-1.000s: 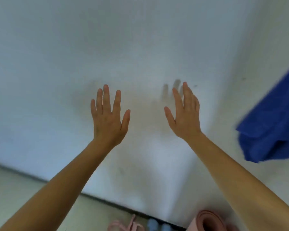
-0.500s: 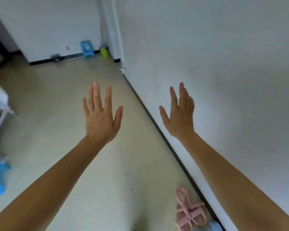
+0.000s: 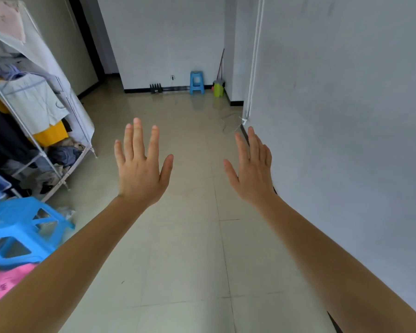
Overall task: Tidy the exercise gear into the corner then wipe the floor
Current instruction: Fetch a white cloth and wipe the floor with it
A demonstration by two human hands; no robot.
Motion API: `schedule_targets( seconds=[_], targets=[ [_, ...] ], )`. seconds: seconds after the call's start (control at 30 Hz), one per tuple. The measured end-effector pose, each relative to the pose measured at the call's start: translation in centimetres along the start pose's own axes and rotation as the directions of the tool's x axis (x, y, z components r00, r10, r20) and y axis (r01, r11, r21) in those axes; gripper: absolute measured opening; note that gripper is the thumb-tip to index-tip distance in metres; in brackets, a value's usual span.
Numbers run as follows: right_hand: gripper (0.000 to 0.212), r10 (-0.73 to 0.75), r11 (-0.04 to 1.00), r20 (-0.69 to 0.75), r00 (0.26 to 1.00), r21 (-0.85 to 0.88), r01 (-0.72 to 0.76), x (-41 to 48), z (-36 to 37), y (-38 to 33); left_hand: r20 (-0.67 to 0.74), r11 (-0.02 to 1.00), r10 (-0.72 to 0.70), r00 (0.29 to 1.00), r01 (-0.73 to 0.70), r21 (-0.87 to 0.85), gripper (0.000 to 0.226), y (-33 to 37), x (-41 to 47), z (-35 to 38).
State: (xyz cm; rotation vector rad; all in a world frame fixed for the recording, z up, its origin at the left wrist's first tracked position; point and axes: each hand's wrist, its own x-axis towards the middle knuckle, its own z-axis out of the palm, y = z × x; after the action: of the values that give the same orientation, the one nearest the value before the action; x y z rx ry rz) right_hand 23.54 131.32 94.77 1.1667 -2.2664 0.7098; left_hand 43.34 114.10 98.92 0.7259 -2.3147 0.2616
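Observation:
My left hand [image 3: 141, 168] and my right hand [image 3: 253, 171] are both raised in front of me at mid-frame, fingers spread, backs towards me, holding nothing. Below and beyond them lies the beige tiled floor [image 3: 192, 248], which runs to the far wall. No exercise gear shows in this view. A broom or mop handle [image 3: 220, 62] leans in the far corner.
A clothes rack [image 3: 31, 121] full of garments stands along the left. A blue plastic stool [image 3: 22, 227] sits at the near left with a pink item [image 3: 3, 282] below it. Far off stand another blue stool [image 3: 197, 82] and a green bin [image 3: 218, 88]. A grey wall [image 3: 346, 116] runs along the right.
The view has swung left from the wall corner to the open room. The pink gear, rolled mat and blue cloth have left the frame. Both hands stay raised and spread.

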Motion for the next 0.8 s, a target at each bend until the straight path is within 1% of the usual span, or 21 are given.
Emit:
schedule_targets(
  seconds=[0.13, 0.27, 0.33, 0.37, 0.43, 0.5, 0.57, 0.7, 0.8],
  targets=[
    [0.066, -0.053, 0.998, 0.008, 0.999, -0.016, 0.054, 5.7, 5.7, 1.3, 0.018, 0.999, 0.043, 0.999, -0.043, 0.0, 0.066, -2.7, 5.8, 6.2],
    [0.066, -0.035, 0.999, 0.007, 0.999, -0.009, 0.035, 12.8, 13.5, 4.6, 0.019, 0.999, 0.036, 0.999, -0.036, -0.003, 0.064, -5.0, 12.5, 14.3],
    [0.066, -0.019, 1.0, 0.006, 1.0, -0.002, 0.019, 17.1, 18.2, 6.4, 0.039, 0.999, 0.047, 0.998, -0.048, 0.026, 0.064, -6.0, 16.6, 19.1],
    [0.066, -0.008, 1.0, 0.007, 1.0, 0.007, 0.008, 19.5, 20.5, 7.3, 0.06, 0.999, 0.038, 0.997, -0.04, 0.036, 0.064, -6.5, 18.9, 21.4],
    [0.067, 0.01, 0.999, 0.022, 1.0, 0.042, -0.011, 24.6, 24.7, 8.6, 0.1, 0.999, -0.026, 0.995, 0.021, 0.043, 0.065, -7.4, 23.6, 25.3],
    [0.069, -0.009, 0.998, 0.037, 0.999, 0.061, 0.006, 30.1, 28.2, 9.5, 0.119, 0.996, -0.079, 0.99, 0.072, 0.056, 0.067, -8.6, 28.3, 28.7],
    [0.069, -0.062, 0.997, 0.04, 0.997, 0.045, 0.06, 36.0, 31.5, 10.0, 0.112, 0.994, -0.08, 0.99, 0.071, 0.078, 0.067, -10.4, 33.0, 31.5],
    [0.069, -0.052, 0.996, 0.046, 0.998, 0.079, 0.048, 46.4, 37.9, 9.4, 0.058, 0.993, -0.087, 0.995, 0.081, 0.089, 0.065, -14.9, 41.2, 36.1],
    [0.068, -0.101, 0.992, 0.071, 0.992, 0.076, 0.096, 52.6, 43.8, 8.9, 0.031, 0.99, -0.103, 0.994, 0.099, 0.101, 0.065, -19.1, 46.2, 41.0]
  ],
)
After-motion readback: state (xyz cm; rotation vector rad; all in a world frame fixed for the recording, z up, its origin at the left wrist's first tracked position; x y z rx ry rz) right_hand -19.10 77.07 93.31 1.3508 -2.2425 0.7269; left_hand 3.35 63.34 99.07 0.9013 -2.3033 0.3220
